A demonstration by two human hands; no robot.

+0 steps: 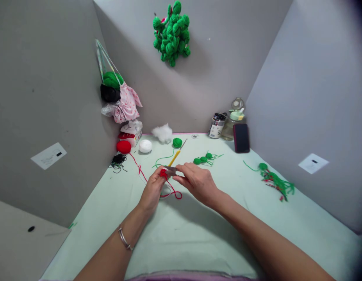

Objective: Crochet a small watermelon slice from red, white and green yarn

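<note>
My left hand [150, 191] pinches a small red crocheted piece [163, 173] between thumb and fingers. A loop of red yarn [178, 194] hangs from it, with a white strand beside it. My right hand [200, 181] grips small dark-grey thread snips [170, 170], whose blades are right at the red piece. Whether the blades are closed on yarn I cannot tell. Just behind the hands is a yellow-handled crochet hook [175, 157], its metal end pointing away; its lower end is hidden by the snips and fingers.
Behind are balls of red [123, 147], white [145, 146] and green yarn [177, 143], and white stuffing [162, 133]. Small green pieces [203, 159] lie mid-table; a green-and-red bundle [276, 182] lies right. A phone [241, 138], jar [228, 128] and pen tin [216, 128] stand back right.
</note>
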